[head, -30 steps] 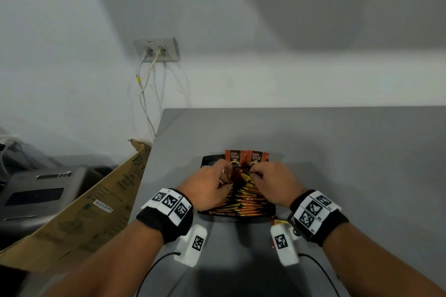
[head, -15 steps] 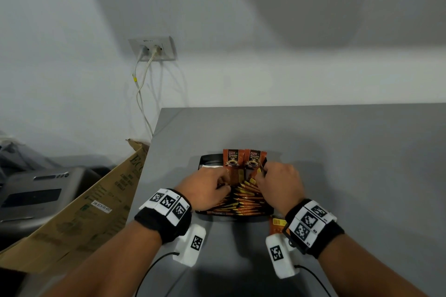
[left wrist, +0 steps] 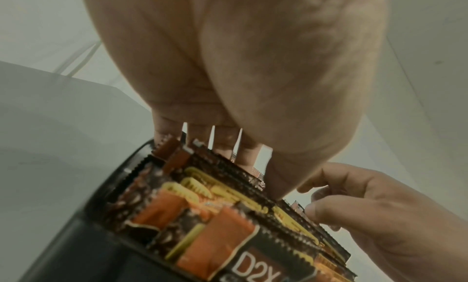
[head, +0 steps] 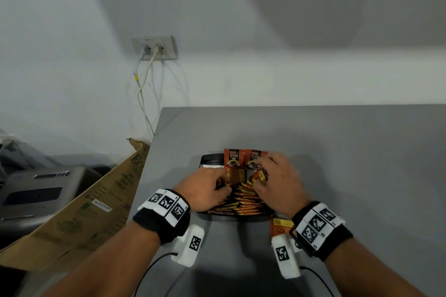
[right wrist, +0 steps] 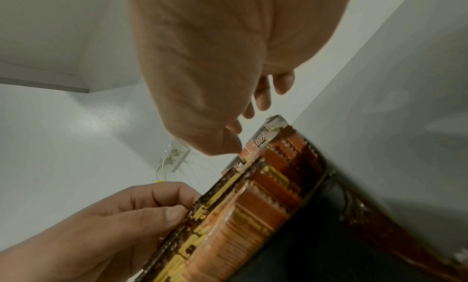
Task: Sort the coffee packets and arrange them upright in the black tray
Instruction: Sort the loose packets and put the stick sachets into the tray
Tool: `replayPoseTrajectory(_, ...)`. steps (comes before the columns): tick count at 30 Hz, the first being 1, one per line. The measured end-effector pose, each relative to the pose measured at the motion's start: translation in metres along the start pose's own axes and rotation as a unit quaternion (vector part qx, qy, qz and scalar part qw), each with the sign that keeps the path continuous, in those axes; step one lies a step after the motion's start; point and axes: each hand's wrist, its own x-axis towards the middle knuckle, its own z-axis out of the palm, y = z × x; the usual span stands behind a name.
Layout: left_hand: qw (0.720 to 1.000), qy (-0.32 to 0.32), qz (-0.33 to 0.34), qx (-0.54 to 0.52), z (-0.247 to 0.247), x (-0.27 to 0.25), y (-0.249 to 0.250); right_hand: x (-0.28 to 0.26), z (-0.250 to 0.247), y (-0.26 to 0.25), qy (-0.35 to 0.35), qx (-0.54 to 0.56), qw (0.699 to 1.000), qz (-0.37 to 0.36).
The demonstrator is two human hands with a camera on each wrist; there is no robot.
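Observation:
A black tray (head: 209, 159) on the grey table holds a dense row of orange and brown coffee packets (head: 242, 196). Two D2X packets (head: 233, 158) stand upright at its far end. My left hand (head: 224, 185) grips the left part of the row, fingers behind the packets and thumb in front (left wrist: 253, 166). My right hand (head: 259, 176), blurred, curls over the right far part and pinches a packet top (right wrist: 235, 140) just before the upright pair. One loose packet (head: 280, 224) lies on the table, partly under my right wrist.
The table's (head: 337, 152) left edge runs close to the tray, with a cardboard box (head: 79, 212) and a grey machine (head: 36, 195) below it. A wall socket with white cables (head: 154, 48) is behind. Bare table stretches right and behind the tray.
My right hand has moved forward along the row, from its middle to the far end by the upright packets. The left hand has stayed on the left side of the row.

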Motion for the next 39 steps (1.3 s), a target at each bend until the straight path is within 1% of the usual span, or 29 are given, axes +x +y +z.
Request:
replayPoseTrajectory(3,1.000,-0.008,0.010,-0.001,-0.001,-0.002,0.002,-0.001,0.002,-0.002,-0.028,-0.043,0.997,-0.050)
replayPoseTrajectory(7,0.999,-0.022,0.013,0.029,-0.003,-0.006,0.004,-0.003,0.005,-0.005,-0.034,-0.099,0.992,-0.072)
replayPoseTrajectory(11,0.996,-0.060,0.028,0.066,-0.003,-0.011,0.006,-0.009,0.005,-0.009,-0.056,-0.082,0.991,-0.093)
replayPoseTrajectory(13,0.992,-0.075,0.035,0.094,0.001,-0.014,0.006,-0.014,0.005,-0.009,-0.050,-0.083,0.989,-0.109)
replayPoseTrajectory(16,0.989,-0.063,0.044,0.128,0.006,-0.015,0.005,-0.017,0.005,-0.010,-0.053,-0.101,0.985,-0.126)
replayPoseTrajectory(20,0.989,-0.056,0.055,0.125,0.008,-0.018,0.006,-0.022,0.002,-0.009,-0.086,-0.101,0.981,-0.142)
replayPoseTrajectory(23,0.990,-0.055,0.054,0.120,0.008,-0.020,0.008,-0.026,0.003,-0.007,-0.106,-0.101,0.980,-0.131)
replayPoseTrajectory(28,0.992,-0.060,0.050,0.102,0.006,-0.019,0.008,-0.025,0.005,-0.010,-0.098,-0.118,0.980,-0.127)
replayPoseTrajectory(32,0.996,-0.056,0.047,0.055,0.000,-0.021,0.009,-0.022,0.002,-0.009,-0.107,-0.098,0.983,-0.117)
replayPoseTrajectory(35,0.997,-0.049,0.049,0.024,-0.006,-0.021,0.010,-0.021,0.001,-0.008,-0.098,-0.085,0.985,-0.112)
replayPoseTrajectory(39,0.998,-0.042,0.043,0.021,-0.012,-0.020,0.014,-0.020,-0.004,-0.009,-0.093,-0.056,0.988,-0.108)
